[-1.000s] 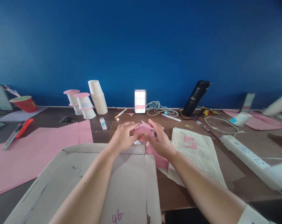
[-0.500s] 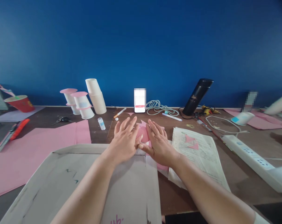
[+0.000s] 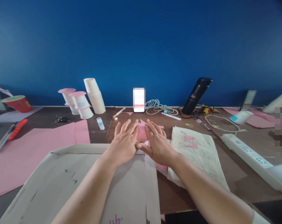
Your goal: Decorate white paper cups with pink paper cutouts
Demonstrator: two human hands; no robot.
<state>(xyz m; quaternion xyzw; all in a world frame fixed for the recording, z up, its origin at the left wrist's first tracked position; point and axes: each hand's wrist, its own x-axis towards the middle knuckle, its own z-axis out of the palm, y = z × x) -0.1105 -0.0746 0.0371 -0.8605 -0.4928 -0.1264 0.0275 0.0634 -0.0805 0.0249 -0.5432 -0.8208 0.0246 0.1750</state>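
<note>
My left hand (image 3: 124, 140) lies palm down with its fingers stretched forward, at the far edge of a grey-white board (image 3: 127, 177). Beside it my right hand (image 3: 158, 140) is also flat, fingers extended, its thumb meeting the left thumb. In the gap between them shows a pink paper piece (image 3: 142, 133) that both hands appear to press on. Something white sits below it by the thumbs, mostly hidden. More pink paper (image 3: 162, 166) peeks out under my right wrist.
Pink sheets (image 3: 43, 146) and a red-handled cutter (image 3: 17, 130) lie left. Behind stand paper cups (image 3: 95, 96), cup towers with pink discs (image 3: 80, 104), a glue stick (image 3: 100, 123), a phone (image 3: 139, 99) and a black flask (image 3: 197, 95). Right are printed pages (image 3: 197, 155) and a power strip (image 3: 250, 155).
My hands have settled slightly, and less of the pink piece and the white thing beneath it shows between them. The view has shifted a little.
</note>
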